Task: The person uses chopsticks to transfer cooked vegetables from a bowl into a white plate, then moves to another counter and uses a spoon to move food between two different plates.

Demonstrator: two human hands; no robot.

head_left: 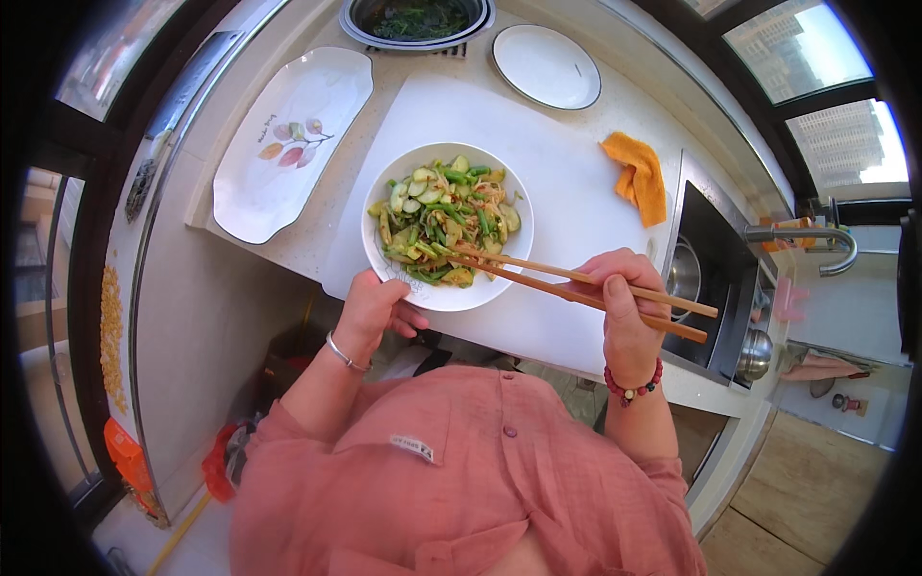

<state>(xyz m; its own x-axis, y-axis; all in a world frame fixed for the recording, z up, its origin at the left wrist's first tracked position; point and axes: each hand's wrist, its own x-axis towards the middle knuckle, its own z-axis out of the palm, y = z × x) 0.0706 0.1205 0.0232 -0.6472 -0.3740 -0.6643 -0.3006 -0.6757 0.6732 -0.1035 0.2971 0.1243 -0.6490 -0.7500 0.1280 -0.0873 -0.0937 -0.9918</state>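
Observation:
A white bowl (520, 241) stands at the near edge of a pale board, filled with a salad of sliced cucumber, green beans and thin strands (446, 216). My left hand (376, 306) grips the bowl's near left rim, with the thumb on the rim and fingers beneath. In my right hand (630, 306) is a pair of wooden chopsticks (551, 288). Their tips touch the food near the middle of the bowl, and their thick ends point to the right, past my hand.
Around the white board (576, 173) lie a long leaf-patterned platter (288, 194), a white plate (546, 68) and an orange cloth (637, 176). A metal pot of leafy greens (421, 18) stands at the back. To the right are a black hob (709, 216) and a sink tap (807, 234).

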